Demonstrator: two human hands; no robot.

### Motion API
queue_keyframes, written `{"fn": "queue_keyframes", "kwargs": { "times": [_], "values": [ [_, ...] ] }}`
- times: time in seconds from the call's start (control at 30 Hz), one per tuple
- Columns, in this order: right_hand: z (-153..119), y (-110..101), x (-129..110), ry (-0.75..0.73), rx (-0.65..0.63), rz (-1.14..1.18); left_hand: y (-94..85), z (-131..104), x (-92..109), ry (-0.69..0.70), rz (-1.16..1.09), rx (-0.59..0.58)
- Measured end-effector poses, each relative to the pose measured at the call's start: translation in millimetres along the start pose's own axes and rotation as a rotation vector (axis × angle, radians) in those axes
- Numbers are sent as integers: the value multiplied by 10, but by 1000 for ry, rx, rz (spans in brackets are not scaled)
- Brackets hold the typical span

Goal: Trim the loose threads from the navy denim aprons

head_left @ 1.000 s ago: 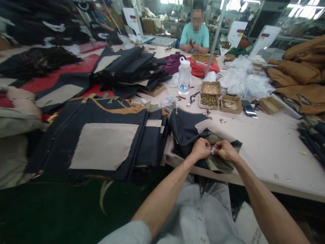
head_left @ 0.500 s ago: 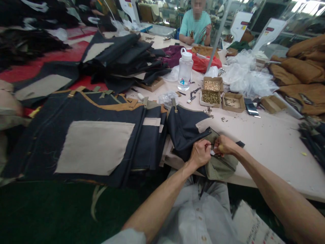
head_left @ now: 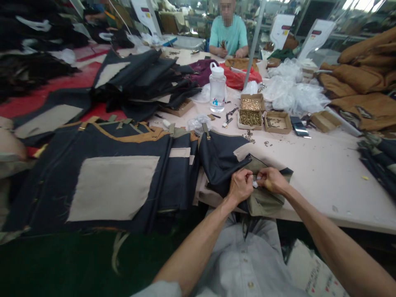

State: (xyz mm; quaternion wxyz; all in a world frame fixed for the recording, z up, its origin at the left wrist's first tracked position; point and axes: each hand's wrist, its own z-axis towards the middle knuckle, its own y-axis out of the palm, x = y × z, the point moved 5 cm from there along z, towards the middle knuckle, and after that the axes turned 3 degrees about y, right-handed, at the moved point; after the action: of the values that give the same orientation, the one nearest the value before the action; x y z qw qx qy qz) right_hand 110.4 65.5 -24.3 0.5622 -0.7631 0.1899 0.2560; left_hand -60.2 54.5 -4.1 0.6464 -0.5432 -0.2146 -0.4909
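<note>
Left hand [head_left: 241, 186] is closed at the fingertips over the folded dark fabric piece [head_left: 215, 159], though what is pinched there is hidden, while a small white scrap [head_left: 255, 184] is gripped by the right hand [head_left: 272, 180]. The scrap is held just right of the left fingertips, nearer the right hand, its long axis too small to be told; khaki lining [head_left: 266, 204] is spread beneath both hands.
</note>
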Motion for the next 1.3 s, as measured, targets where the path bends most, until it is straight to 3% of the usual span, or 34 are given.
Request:
{"fn": "queue_keyframes", "kwargs": {
  "times": [0.1,0.17,0.27,0.37,0.43,0.57,0.67,0.83,0.97,1.03,1.13,1.3],
  "values": [
    [-425,58,-87,-226,221,27,-9,-25,21,1,13,5],
    [-681,77,-123,-331,288,37,-1,-33,31,6,36,2],
    [-907,-38,-41,-327,379,101,9,-37,49,15,69,0],
    [-984,-300,153,-246,616,75,-15,-66,141,41,99,-24],
    [-953,-416,246,-224,703,-27,-62,-130,283,76,151,-56],
    [-725,-368,265,-244,621,-245,-195,-414,689,163,378,-122],
    [-557,-263,233,-197,614,-327,-290,-705,856,95,599,-114],
    [-400,-319,71,-218,620,-321,-371,-1093,754,-49,768,-68],
    [-371,-693,-245,-319,631,-264,-429,-1208,569,-150,786,-64],
    [-358,-924,-420,-350,640,-240,-468,-1227,522,-177,745,-47],
    [-333,-1216,-637,-383,662,-216,-580,-1262,468,-232,540,99],
    [-326,-1411,-901,-456,696,-129,-704,-1438,224,-563,-165,346]
  ]
}}
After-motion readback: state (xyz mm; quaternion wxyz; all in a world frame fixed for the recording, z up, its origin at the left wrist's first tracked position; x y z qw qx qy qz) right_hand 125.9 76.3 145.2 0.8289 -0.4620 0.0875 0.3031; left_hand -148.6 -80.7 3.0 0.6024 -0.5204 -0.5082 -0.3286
